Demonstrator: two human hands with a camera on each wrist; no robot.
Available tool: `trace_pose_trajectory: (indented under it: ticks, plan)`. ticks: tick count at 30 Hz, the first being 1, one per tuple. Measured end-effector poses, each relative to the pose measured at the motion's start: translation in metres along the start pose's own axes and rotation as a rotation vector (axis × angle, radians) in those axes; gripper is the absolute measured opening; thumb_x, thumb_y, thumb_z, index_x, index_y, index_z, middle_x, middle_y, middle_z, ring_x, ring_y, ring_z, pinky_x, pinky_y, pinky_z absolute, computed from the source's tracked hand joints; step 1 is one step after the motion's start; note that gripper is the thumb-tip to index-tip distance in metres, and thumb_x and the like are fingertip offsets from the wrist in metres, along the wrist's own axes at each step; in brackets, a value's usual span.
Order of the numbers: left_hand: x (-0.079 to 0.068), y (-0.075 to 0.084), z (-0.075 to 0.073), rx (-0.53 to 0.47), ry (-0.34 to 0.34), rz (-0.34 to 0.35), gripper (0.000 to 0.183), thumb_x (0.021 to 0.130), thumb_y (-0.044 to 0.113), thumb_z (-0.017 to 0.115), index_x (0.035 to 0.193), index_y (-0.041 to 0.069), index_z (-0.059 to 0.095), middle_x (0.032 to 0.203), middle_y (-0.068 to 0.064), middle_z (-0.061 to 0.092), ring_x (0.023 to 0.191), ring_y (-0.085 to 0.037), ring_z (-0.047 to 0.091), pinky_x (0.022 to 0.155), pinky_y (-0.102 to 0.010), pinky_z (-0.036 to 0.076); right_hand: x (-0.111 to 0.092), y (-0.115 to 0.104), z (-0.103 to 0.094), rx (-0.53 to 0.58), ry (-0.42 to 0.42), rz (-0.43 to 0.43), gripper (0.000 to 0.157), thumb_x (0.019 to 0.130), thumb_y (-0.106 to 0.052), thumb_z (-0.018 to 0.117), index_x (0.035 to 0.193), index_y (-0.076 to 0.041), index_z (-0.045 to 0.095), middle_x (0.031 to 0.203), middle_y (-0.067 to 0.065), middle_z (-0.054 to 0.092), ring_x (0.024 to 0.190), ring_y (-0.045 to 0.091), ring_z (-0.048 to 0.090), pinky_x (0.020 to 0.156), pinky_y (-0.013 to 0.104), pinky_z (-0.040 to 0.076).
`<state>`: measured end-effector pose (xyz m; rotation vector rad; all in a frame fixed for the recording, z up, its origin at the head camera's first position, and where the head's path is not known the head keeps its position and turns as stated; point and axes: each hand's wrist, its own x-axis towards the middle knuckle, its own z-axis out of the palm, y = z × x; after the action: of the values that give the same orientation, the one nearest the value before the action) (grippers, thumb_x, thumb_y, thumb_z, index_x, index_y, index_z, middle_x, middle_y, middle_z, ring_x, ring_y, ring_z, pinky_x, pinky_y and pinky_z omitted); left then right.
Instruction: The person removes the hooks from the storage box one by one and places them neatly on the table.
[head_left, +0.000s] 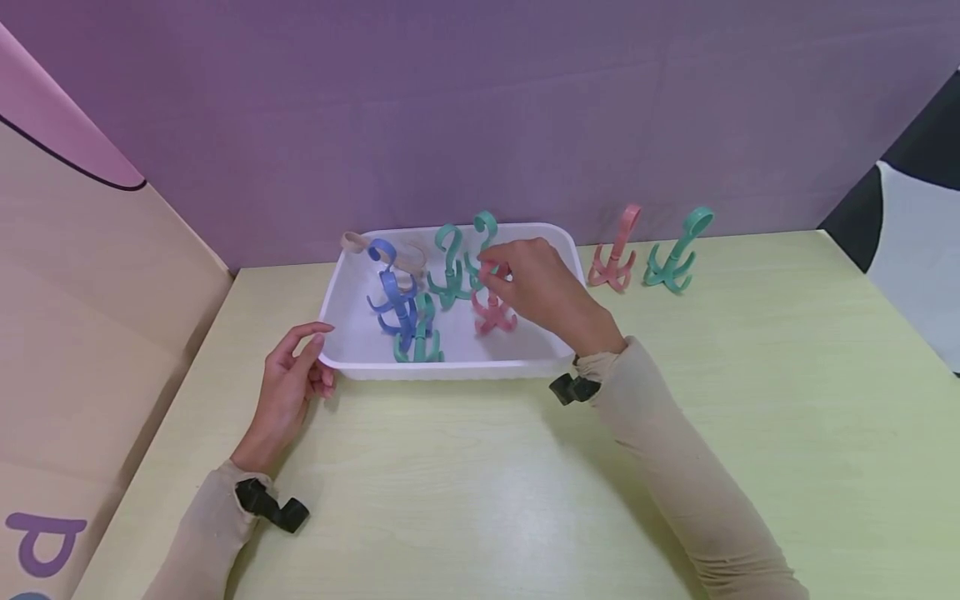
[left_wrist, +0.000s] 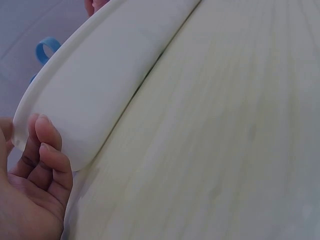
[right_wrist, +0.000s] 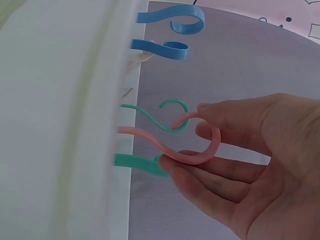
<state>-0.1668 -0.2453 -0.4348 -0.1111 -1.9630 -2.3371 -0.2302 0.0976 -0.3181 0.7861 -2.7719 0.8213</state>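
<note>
My right hand [head_left: 543, 287] pinches the curled top of a pink claw hook [head_left: 492, 316], whose prongs hang over the white tray [head_left: 457, 369]. In the right wrist view, thumb and fingers close around the bend of the pink hook [right_wrist: 216, 142]. My left hand [head_left: 287, 387] grips the tray's front left corner at the rim, its other fingers curled against the outer wall. Inside the tray are blue hooks [head_left: 393, 287], several green hooks [head_left: 450, 283] and beige hooks [head_left: 356, 242]. Part of one green hook is hidden behind my right hand.
Right of the tray, on the pale wooden table [head_left: 465, 483], another pink hook [head_left: 617, 258] and a green hook [head_left: 678, 250] stand upright on their prongs. A purple panel [head_left: 480, 108] rises behind the table. A beige panel [head_left: 90, 333] borders it on the left.
</note>
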Motion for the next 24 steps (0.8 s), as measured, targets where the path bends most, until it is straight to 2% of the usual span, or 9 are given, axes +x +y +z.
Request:
trace_pose_trajectory:
  ticks: [10, 18, 24]
  plan:
    - [0.0004, -0.0007, -0.0007, -0.008, -0.007, -0.003, 0.027, 0.102, 0.023, 0.059, 0.123, 0.007, 0.060, 0.061, -0.003, 0.059, 0.047, -0.013, 0.055, 0.045, -0.022, 0.050, -0.0007, -0.0034, -0.0010, -0.006, 0.014, -0.030, 0.017, 0.092, -0.007, 0.065, 0.105, -0.005, 0.076, 0.091, 0.006, 0.073, 0.083, 0.021, 0.065, 0.079, 0.034, 0.054]
    - [-0.0001, -0.0003, -0.0011, -0.013, -0.006, -0.005, 0.027, 0.102, 0.023, 0.058, 0.123, 0.007, 0.060, 0.061, -0.003, 0.059, 0.047, -0.013, 0.054, 0.044, -0.022, 0.049, -0.0028, -0.0068, -0.0027, 0.003, 0.003, -0.009, 0.016, 0.091, -0.007, 0.064, 0.103, -0.005, 0.075, 0.092, 0.006, 0.072, 0.087, 0.026, 0.066, 0.082, 0.037, 0.054]
    - [-0.0001, -0.0002, -0.0014, -0.014, -0.020, -0.002, 0.025, 0.102, 0.022, 0.057, 0.123, 0.008, 0.061, 0.061, -0.003, 0.060, 0.047, -0.013, 0.055, 0.045, -0.022, 0.050, -0.0046, -0.0096, -0.0036, 0.002, 0.020, -0.036, 0.016, 0.090, -0.006, 0.061, 0.097, -0.006, 0.075, 0.084, 0.005, 0.069, 0.081, 0.023, 0.062, 0.078, 0.035, 0.052]
